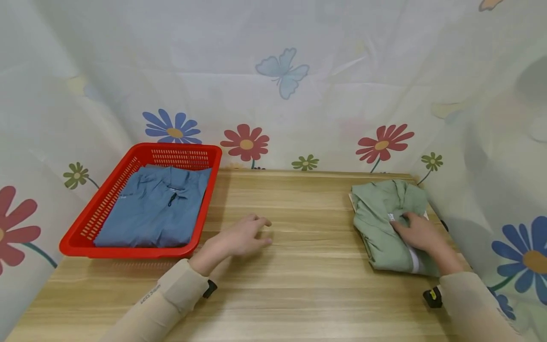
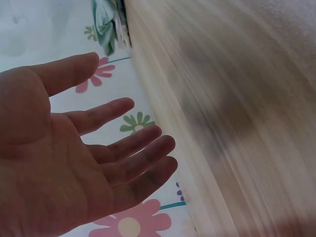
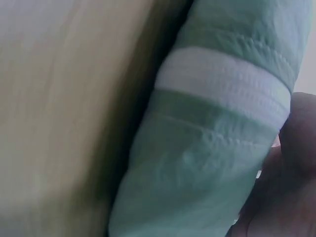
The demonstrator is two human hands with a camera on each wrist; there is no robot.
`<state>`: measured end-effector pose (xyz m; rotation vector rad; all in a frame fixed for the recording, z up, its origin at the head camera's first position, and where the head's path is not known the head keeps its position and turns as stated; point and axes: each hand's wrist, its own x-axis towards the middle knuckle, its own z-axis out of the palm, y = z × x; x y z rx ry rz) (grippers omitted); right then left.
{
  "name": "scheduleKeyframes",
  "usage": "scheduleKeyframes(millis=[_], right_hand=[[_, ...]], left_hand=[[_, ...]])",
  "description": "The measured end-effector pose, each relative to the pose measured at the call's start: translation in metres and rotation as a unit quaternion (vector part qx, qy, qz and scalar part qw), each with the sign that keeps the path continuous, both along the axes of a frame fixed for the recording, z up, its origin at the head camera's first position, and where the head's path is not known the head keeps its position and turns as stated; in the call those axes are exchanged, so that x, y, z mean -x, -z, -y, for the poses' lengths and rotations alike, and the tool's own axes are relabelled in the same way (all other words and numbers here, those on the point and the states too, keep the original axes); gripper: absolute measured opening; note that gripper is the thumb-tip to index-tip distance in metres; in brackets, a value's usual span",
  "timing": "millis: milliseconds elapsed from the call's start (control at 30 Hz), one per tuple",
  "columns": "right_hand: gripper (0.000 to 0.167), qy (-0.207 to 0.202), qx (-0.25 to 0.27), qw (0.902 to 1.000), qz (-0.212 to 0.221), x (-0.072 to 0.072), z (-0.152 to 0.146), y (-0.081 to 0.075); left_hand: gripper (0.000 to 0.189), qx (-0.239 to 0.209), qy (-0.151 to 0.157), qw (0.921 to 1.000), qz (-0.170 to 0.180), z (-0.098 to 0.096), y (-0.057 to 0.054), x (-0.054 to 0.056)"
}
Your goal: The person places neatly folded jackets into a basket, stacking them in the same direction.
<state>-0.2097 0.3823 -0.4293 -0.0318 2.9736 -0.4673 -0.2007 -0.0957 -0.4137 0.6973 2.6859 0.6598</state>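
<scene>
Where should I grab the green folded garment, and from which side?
I'd probably grip the green garment by its left edge, coming from the left, fingers beneath, thumb above: it lies flat, folded, and that edge faces the middle of the table. The right hand is on top.

At the right edge of the bench (image 1: 299, 294) of smooth wood grain lies a green garment (image 1: 378, 232) of matt, creased cloth, and at the left edge a glossy, perforated plastic basket (image 1: 128, 252) holds a blue garment (image 1: 158, 211) of matt, wrinkled cloth
</scene>
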Motion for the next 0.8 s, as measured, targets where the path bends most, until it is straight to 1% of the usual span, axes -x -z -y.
scheduleKeyframes(millis=[100, 267, 400, 567, 700, 800], right_hand=[[0.070, -0.012, 0.008, 0.9999, 0.001, 0.002, 0.012, -0.001], [0.070, -0.028, 0.007, 0.9996, 0.000, 0.004, 0.030, -0.001], [0.072, -0.043, 0.010, 0.9990, 0.000, 0.006, 0.047, -0.004], [0.072, -0.063, 0.020, 0.9978, 0.000, 0.009, 0.068, -0.005], [0.069, -0.076, 0.033, 0.9966, -0.004, 0.010, 0.083, -0.007], [0.065, -0.086, 0.039, 0.9955, -0.008, 0.011, 0.095, -0.007]], left_hand=[[0.048, -0.001, -0.003, 1.0000, 0.005, -0.001, 0.000, 0.000], [0.048, -0.006, -0.005, 0.9999, 0.015, -0.002, 0.003, 0.002], [0.046, -0.035, -0.003, 0.9991, 0.024, -0.004, 0.006, 0.007], [0.043, -0.081, -0.011, 0.9950, 0.057, -0.006, 0.008, 0.013], [0.041, -0.108, -0.025, 0.9902, 0.085, -0.008, 0.009, 0.016], [0.041, -0.128, -0.043, 0.9851, 0.107, -0.008, 0.012, 0.018]])
